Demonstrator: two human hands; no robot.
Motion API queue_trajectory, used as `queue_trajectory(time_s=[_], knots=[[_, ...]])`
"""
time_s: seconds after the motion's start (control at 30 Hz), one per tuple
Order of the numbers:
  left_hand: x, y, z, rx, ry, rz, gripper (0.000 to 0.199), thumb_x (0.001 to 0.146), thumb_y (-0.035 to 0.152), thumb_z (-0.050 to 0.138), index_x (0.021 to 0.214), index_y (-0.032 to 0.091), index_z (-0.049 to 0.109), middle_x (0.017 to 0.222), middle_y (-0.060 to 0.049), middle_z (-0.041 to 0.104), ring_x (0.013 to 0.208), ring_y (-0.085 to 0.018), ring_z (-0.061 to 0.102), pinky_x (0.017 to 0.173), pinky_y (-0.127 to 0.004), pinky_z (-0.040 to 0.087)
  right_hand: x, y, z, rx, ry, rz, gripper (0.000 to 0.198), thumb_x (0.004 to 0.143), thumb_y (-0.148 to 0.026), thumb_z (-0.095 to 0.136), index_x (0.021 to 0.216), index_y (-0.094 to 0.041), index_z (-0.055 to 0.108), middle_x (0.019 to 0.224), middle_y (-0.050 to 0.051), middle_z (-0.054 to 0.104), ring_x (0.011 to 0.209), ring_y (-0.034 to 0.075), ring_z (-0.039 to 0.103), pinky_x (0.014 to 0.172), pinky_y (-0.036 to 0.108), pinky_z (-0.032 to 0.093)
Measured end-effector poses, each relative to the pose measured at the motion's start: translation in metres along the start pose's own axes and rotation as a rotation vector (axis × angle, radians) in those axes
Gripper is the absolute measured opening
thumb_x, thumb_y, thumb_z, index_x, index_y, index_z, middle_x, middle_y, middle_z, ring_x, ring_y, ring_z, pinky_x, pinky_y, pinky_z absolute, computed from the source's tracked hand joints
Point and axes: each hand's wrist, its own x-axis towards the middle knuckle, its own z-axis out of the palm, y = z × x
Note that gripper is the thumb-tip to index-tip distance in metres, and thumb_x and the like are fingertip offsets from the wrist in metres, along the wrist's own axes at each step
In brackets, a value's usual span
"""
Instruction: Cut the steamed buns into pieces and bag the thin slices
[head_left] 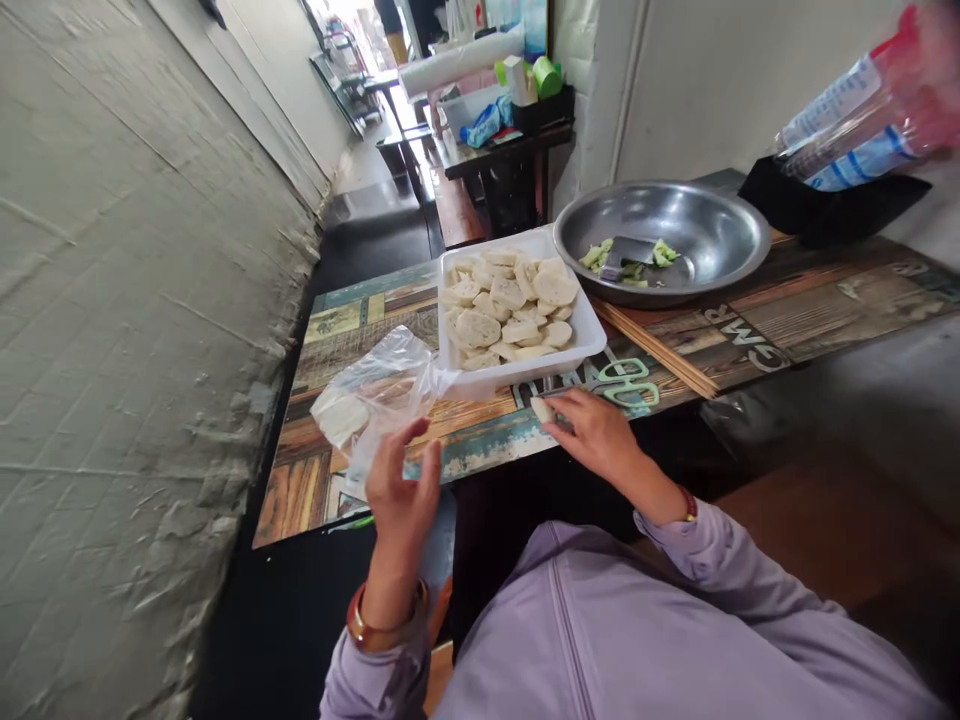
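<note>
My right hand pinches a pale round slice between thumb and fingers, just in front of a white plastic tray. A heap of similar thick, pale slices fills that tray. My left hand is raised with thumb and fingers apart and nothing between them. Behind it lies a clear plastic bag with something white in it. Green-handled scissors rest beyond my right hand, their blades partly hidden.
Wooden chopsticks lie beside a wide metal bowl holding green scraps and a dark, flat-bladed tool. Packets in a black holder stand at the back right. A wall runs close along the left.
</note>
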Motion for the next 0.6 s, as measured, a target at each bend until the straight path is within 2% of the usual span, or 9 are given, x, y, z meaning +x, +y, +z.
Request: queue_trajectory(time_s=[0.13,0.23,0.37,0.47,0.6], knots=[[0.003,0.019,0.024,-0.118,-0.099,0.03,0.021,0.092,0.022,0.061,0.112,0.018,0.063,0.097,-0.006,0.073,0.089,-0.018,0.071,0.084,-0.034,0.056,0.008,0.0,0.013,-0.074,0.016,-0.06,0.027,0.09,-0.023,0.066,0.116,-0.019,0.072,0.108,0.012,0.069,0.097,0.027,0.066,0.086,0.041,0.056],[0.013,0.027,0.033,-0.154,-0.107,0.063,0.02,0.092,0.02,0.061,0.111,0.018,0.064,0.095,-0.005,0.073,0.084,-0.017,0.071,0.08,-0.032,0.057,0.008,0.007,0.012,0.049,0.092,-0.142,0.024,0.093,-0.014,0.058,0.11,-0.019,0.074,0.102,0.01,0.071,0.093,0.024,0.068,0.084,0.038,0.057],[0.034,0.037,0.041,-0.145,-0.075,0.123,0.016,0.092,0.018,0.059,0.107,0.018,0.065,0.096,-0.006,0.072,0.086,-0.016,0.069,0.08,-0.031,0.056,0.017,0.011,-0.016,0.25,0.297,-0.212,0.025,0.097,-0.016,0.052,0.111,-0.022,0.072,0.097,0.007,0.073,0.09,0.019,0.069,0.083,0.034,0.057],[0.051,0.042,0.051,-0.127,-0.052,0.147,0.016,0.093,0.018,0.057,0.106,0.018,0.066,0.099,-0.007,0.071,0.089,-0.017,0.068,0.082,-0.032,0.056,0.039,0.015,-0.045,0.189,0.404,-0.236,0.025,0.099,-0.019,0.051,0.114,-0.022,0.071,0.102,0.009,0.074,0.095,0.021,0.068,0.088,0.036,0.056],[0.068,0.041,0.062,-0.133,-0.083,0.111,0.017,0.094,0.022,0.056,0.107,0.019,0.066,0.101,-0.008,0.069,0.09,-0.018,0.068,0.08,-0.032,0.056,0.069,0.035,-0.064,0.073,0.404,-0.252,0.028,0.101,-0.021,0.049,0.116,-0.019,0.072,0.102,0.011,0.074,0.096,0.023,0.068,0.087,0.039,0.056]])
